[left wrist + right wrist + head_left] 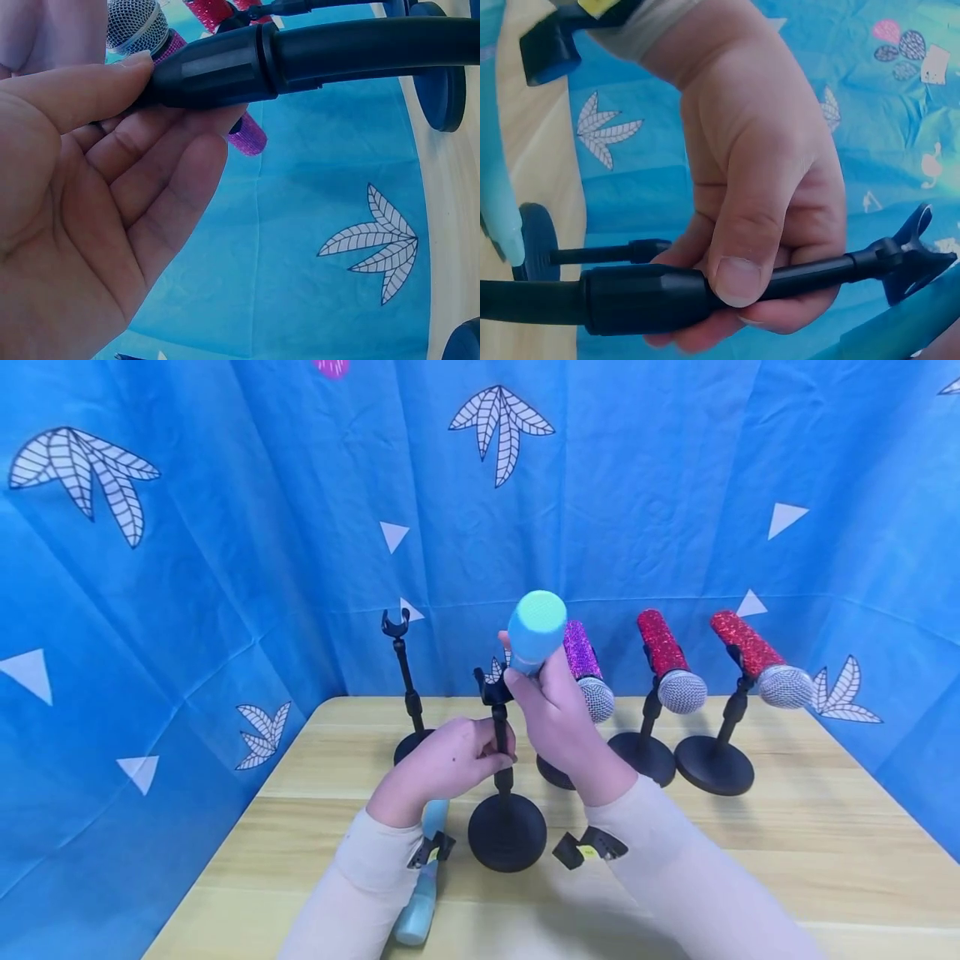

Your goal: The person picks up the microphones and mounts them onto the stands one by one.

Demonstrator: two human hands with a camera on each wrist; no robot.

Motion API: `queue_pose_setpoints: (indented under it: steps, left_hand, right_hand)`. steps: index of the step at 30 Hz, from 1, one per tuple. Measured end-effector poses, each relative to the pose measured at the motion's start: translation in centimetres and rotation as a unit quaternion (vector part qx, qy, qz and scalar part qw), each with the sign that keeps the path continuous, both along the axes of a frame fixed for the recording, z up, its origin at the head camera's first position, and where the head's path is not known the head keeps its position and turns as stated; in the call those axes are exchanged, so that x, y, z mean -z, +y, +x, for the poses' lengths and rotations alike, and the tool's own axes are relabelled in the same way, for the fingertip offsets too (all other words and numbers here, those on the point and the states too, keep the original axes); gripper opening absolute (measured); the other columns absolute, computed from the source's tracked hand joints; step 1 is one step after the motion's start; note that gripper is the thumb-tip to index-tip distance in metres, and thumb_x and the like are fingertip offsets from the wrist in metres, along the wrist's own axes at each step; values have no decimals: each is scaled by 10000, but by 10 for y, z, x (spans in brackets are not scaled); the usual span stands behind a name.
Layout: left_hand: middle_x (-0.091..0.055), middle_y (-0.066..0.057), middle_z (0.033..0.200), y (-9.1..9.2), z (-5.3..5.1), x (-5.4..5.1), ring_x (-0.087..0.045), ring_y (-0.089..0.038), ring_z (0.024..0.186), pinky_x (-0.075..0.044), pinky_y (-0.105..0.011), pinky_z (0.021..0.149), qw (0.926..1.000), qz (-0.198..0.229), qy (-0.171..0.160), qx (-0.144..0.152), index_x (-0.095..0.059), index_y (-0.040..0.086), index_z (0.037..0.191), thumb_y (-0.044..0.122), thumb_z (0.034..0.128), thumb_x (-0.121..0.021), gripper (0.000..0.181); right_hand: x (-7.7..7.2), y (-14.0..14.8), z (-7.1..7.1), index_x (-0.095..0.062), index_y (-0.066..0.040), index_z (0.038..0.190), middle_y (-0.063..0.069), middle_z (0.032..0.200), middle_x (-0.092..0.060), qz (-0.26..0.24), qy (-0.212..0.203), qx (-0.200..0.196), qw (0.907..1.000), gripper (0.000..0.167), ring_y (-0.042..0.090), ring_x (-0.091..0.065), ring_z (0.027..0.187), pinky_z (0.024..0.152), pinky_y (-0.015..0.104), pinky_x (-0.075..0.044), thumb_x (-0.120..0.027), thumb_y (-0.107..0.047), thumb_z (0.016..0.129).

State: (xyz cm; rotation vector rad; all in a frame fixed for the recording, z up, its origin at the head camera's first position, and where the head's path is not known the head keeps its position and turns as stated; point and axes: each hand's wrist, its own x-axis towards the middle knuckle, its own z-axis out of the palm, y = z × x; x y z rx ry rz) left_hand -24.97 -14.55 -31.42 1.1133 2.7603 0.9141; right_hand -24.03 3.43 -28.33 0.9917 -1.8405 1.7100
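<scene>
A black microphone stand (507,832) stands upright on the table. My left hand (457,760) pinches its pole between thumb and fingers, just below the clip (491,687); the right wrist view shows this grip on the pole (802,280) closely. In my right hand (558,718) is a light-blue microphone (537,627), head up and tilted, gripped around its body. It is right beside the clip; whether they touch I cannot tell. Only an edge of the microphone body (900,330) shows in the right wrist view. A second light-blue microphone (417,910) lies on the table, partly under my left forearm.
At the back left stands a second stand (405,681) with a bare clip. To the right, stands carry a purple glitter microphone (581,652) and two red glitter ones, a nearer-middle one (662,642) and a far-right one (746,639). Blue curtain surrounds the wooden table (825,860).
</scene>
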Motion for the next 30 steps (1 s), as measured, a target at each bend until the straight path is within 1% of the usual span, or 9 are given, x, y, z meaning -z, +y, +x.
queue_pose_setpoints:
  steps: [4, 7, 11, 15, 18, 22, 24, 26, 30]
  left_hand:
    - [-694, 101, 857, -1, 0, 0, -638, -65, 764, -536, -297, 759, 9999, -24, -98, -39, -649, 176, 966, 146, 967, -709, 68]
    - [-696, 95, 871, -1, 0, 0, -644, -68, 784, -539, -301, 770, 9999, -8, -145, -28, -646, 171, 976, 146, 969, -706, 65]
    - [-692, 93, 878, -1, 0, -1, -642, -75, 794, -541, -301, 763, 9998, 16, -190, -11, -642, 166, 988, 143, 969, -706, 70]
    - [-687, 102, 869, 0, 0, 0, -635, -86, 779, -538, -302, 730, 9996, 24, -261, -46, -637, 185, 983, 152, 965, -713, 85]
    - [-690, 105, 856, 0, 0, 1, -632, -91, 763, -535, -308, 699, 9995, 71, -304, -58, -636, 195, 978, 160, 959, -723, 96]
    - [-688, 111, 847, -1, -2, 2, -633, -76, 758, -535, -303, 692, 9997, 157, -160, 33, -635, 190, 970, 150, 954, -729, 104]
    - [-687, 117, 849, -1, -2, 3, -634, -63, 766, -537, -294, 708, 9998, 181, -72, 81, -635, 186, 968, 144, 952, -731, 105]
    - [-686, 127, 858, -1, -2, 3, -637, -53, 779, -539, -287, 730, 9998, 184, -22, 99, -637, 184, 969, 143, 953, -730, 103]
    - [-683, 143, 858, -1, -1, 3, -637, -59, 788, -537, -308, 741, 9999, 104, -84, 13, -633, 193, 964, 159, 961, -721, 94]
  right_hand:
    - [-2, -5, -10, -279, -31, 1481, 171, 1458, -465, 12, 89, 159, 9998, 508, 215, -431, 1394, 1147, 452, -310, -513, -104, 1035]
    - [-1, -8, -18, -285, -29, 1471, 170, 1440, -478, -18, 212, 290, 9994, 502, 226, -441, 1379, 1133, 460, -318, -512, -120, 1033]
    - [-1, -11, -28, -308, -22, 1444, 160, 1413, -509, -35, 295, 306, 9991, 464, 235, -453, 1332, 1089, 458, -342, -506, -134, 1040]
    - [-2, -13, -33, -349, -8, 1409, 158, 1369, -548, -65, 273, 159, 9995, 430, 222, -468, 1278, 1050, 459, -366, -510, -126, 1029]
    - [-4, -14, -35, -379, -3, 1399, 152, 1396, -519, -78, 213, -92, 9997, 413, 212, -437, 1328, 1046, 491, -374, -507, -108, 1020]
    - [-5, -18, -36, -484, 24, 1332, 134, 1427, -469, 73, -41, -591, 9982, 336, 220, -382, 1376, 1050, 505, -369, -485, -64, 1009]
    - [-5, -19, -36, -524, 34, 1292, 136, 1410, -481, 136, -195, -730, 9970, 306, 229, -394, 1359, 1048, 488, -365, -478, -46, 1000]
    - [-3, -19, -37, -520, 38, 1288, 155, 1377, -507, 175, -258, -775, 9965, 306, 243, -404, 1346, 1049, 478, -364, -474, -41, 997]
    - [4, -18, -38, -444, 11, 1353, 160, 1341, -528, 267, -406, -836, 9953, 387, 255, -461, 1281, 1009, 467, -393, -499, -82, 981]
